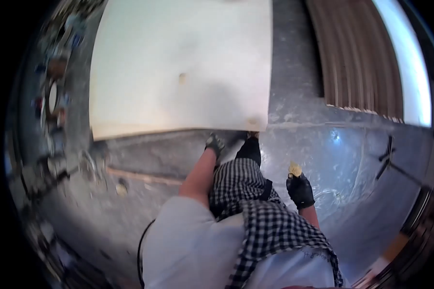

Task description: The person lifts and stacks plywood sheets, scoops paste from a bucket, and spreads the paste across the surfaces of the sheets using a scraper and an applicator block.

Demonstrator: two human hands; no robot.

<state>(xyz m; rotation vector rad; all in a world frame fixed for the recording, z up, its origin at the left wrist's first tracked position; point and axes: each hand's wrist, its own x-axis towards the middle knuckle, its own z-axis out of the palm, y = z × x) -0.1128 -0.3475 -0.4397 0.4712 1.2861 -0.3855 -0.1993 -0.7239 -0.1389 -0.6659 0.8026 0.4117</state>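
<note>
A large white panel (178, 58) fills the upper middle of the view, with a small tan spot on its face. My left hand (214, 142), in a dark glove with paler patches, is just below the panel's near edge; its fingers are too blurred to read. Off to the right of the panel, my right hand (300, 190) in a black glove is closed on a small yellowish piece (294, 169). That piece sticks up past the fingers, and its exact kind cannot be made out.
A stack of brown boards (359, 58) lies at the upper right beside a bright white strip (410, 62). A dark metal stand (388, 156) is at the right. Along the grey floor (154, 226) lies a reddish-brown strip (144, 177). Mixed items crowd the left edge.
</note>
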